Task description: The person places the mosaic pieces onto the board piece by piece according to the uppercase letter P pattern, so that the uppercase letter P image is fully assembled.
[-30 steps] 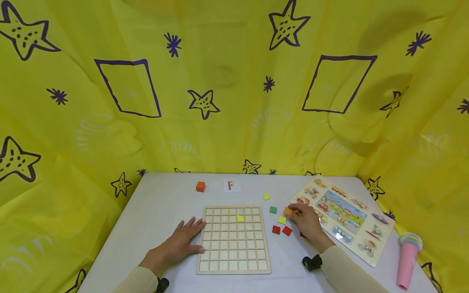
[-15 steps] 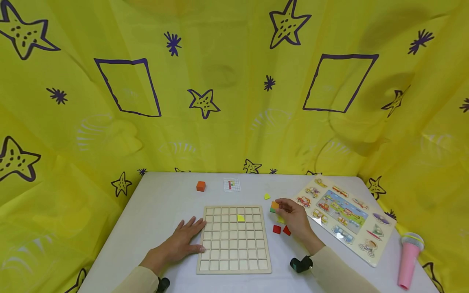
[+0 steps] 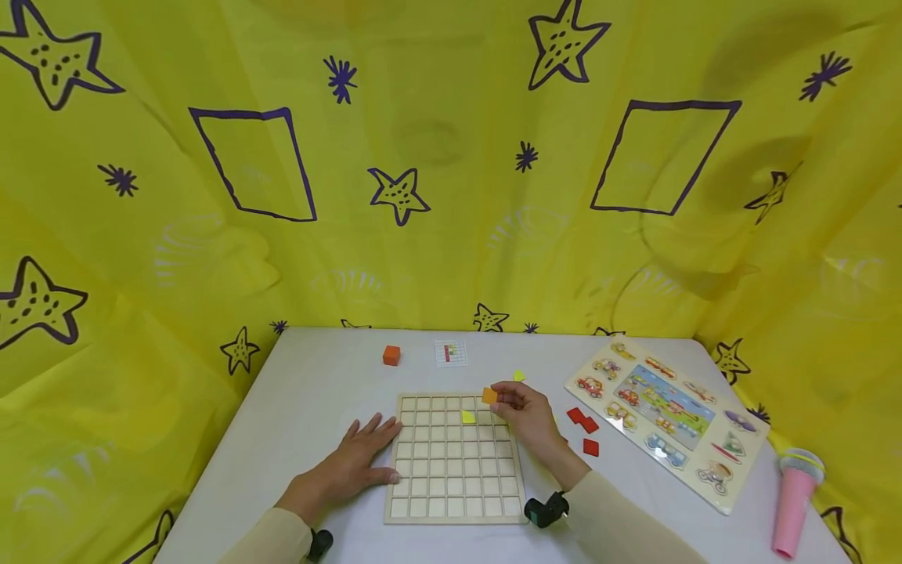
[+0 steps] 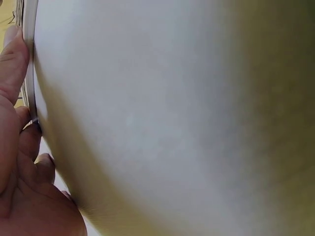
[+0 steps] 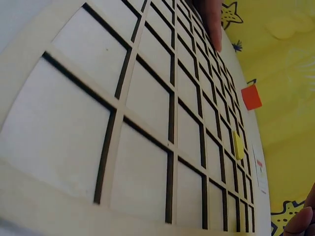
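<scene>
In the head view my right hand [image 3: 528,419] pinches an orange square tile [image 3: 489,395] between thumb and fingers, over the top right part of a wooden grid board [image 3: 458,520]. A yellow tile with one slanted corner [image 3: 468,417] sits in a cell of the top rows. My left hand [image 3: 355,458] lies with spread fingers along the board's left edge, thumb on the rim. Much of the grid board [image 5: 114,112] fills the right wrist view, where only fingertips of the right hand [image 5: 300,221] show and the orange tile is not visible.
Red tiles [image 3: 590,447] lie right of the right hand. A small yellow piece [image 3: 519,376], a printed pattern card [image 3: 451,354] and an orange-red cube [image 3: 391,356] are behind the board. Farther right are a vehicle picture puzzle [image 3: 669,419] and a pink microphone [image 3: 796,501].
My right hand has picked up the orange tile from among the loose tiles and carried it left over the board. It now hides the green tile's spot. The left hand stays put.
</scene>
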`<state>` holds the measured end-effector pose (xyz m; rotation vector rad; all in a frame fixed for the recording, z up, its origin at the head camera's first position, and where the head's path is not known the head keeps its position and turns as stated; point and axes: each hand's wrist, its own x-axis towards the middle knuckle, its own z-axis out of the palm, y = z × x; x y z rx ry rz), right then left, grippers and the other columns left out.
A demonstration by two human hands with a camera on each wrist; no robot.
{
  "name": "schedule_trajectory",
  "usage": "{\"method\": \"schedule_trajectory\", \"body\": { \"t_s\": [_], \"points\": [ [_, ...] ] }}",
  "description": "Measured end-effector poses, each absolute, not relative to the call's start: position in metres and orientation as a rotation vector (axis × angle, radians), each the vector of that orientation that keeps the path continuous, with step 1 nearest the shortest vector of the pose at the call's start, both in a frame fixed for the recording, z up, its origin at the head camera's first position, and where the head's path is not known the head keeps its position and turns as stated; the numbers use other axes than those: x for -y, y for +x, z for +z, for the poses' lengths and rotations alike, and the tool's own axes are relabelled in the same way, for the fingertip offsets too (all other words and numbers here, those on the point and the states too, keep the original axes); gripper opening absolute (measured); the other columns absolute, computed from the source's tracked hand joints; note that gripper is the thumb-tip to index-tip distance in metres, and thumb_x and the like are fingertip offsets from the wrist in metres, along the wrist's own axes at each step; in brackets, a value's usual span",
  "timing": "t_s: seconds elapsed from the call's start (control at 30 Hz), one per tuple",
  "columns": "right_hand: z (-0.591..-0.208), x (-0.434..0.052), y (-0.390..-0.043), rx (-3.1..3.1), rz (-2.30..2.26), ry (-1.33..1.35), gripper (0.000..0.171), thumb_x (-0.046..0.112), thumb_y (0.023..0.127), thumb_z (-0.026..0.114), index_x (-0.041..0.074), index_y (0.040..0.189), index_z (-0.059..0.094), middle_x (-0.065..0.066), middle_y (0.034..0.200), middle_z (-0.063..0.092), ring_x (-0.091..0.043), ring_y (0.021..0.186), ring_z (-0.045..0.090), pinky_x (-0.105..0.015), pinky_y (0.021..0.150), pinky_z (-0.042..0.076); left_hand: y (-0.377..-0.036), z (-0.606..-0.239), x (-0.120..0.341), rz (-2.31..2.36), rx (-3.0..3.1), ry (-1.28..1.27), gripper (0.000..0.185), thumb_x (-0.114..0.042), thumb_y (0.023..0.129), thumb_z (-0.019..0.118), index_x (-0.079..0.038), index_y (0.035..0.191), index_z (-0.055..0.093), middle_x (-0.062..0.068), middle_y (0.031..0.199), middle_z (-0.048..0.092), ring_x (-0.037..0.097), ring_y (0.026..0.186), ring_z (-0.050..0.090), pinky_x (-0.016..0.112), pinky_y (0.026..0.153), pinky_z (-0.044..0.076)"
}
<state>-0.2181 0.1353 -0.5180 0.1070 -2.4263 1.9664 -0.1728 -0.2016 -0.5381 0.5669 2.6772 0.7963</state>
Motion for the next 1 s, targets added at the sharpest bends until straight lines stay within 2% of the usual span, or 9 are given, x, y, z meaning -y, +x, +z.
{"method": "schedule_trajectory", "body": {
  "t_s": [0.23, 0.43, 0.8, 1.0],
  "points": [
    [-0.517, -0.115, -0.221, 2.413, 2.044, 0.125, 0.027, -0.003, 0.094, 0.075, 0.000, 0.121, 0.072, -0.018, 0.108, 0.072, -0.016, 0.093, 0.061, -0.014, 0.075, 0.054, -0.173, -0.537, 0.201, 0.792, -2.682, 0.551, 0.094, -0.051, 0.090, 0.078, -0.010, 0.164, 0.038, 0.011, 0.172, 0.033, 0.040, 0.163, 0.015, 0.067, 0.131, 0.003],
    [-0.526, -0.101, -0.226, 2.452, 2.062, 0.150, 0.023, -0.003, 0.095, 0.074, 0.002, 0.117, 0.073, -0.012, 0.102, 0.071, -0.016, 0.089, 0.061, -0.017, 0.071, 0.055, -0.173, -0.536, 0.201, 0.812, -2.675, 0.565, 0.093, -0.051, 0.090, 0.078, -0.009, 0.164, 0.038, 0.012, 0.172, 0.033, 0.040, 0.163, 0.015, 0.067, 0.130, 0.002],
    [-0.537, -0.096, -0.237, 2.649, 1.846, 0.192, 0.018, 0.001, 0.095, 0.075, 0.007, 0.112, 0.075, -0.004, 0.097, 0.067, -0.017, 0.088, 0.058, -0.022, 0.074, 0.051, -0.174, -0.537, 0.201, 0.825, -2.665, 0.582, 0.094, -0.051, 0.090, 0.077, -0.008, 0.164, 0.038, 0.013, 0.171, 0.034, 0.042, 0.163, 0.016, 0.069, 0.130, 0.002],
    [-0.539, -0.094, -0.237, 2.680, 1.796, 0.246, 0.019, 0.000, 0.093, 0.075, 0.006, 0.111, 0.075, -0.004, 0.095, 0.068, -0.015, 0.085, 0.057, -0.021, 0.073, 0.051, -0.174, -0.537, 0.200, 0.812, -2.666, 0.537, 0.095, -0.053, 0.088, 0.078, -0.011, 0.164, 0.039, 0.010, 0.172, 0.034, 0.040, 0.163, 0.016, 0.066, 0.131, 0.002]
  ]
}}
